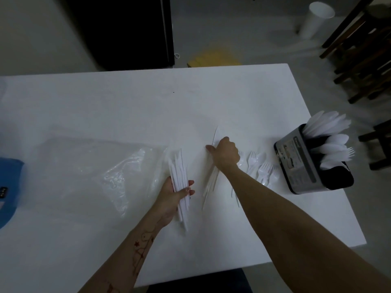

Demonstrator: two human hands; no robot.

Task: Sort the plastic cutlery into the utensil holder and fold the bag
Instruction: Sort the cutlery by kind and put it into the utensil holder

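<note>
My left hand [171, 196] grips a bundle of white plastic knives [179, 178] near the middle of the white table [127, 106]. My right hand [225, 153] reaches over a second group of loose knives [210, 182] and pinches one knife that sticks up from its fingers. Several white forks [259, 166] lie on the table just right of that hand. The dark utensil holder [306, 163] stands at the right edge, with knives, spoons and a fork in it. The clear plastic bag [101, 163] lies flat to the left.
A blue object [9, 187] sits at the table's left edge. Beyond the far edge are a yellow thing on the floor [213, 58], a dark cabinet [127, 30] and a white cylinder [316, 19]. Wooden chairs [364, 60] stand at the right.
</note>
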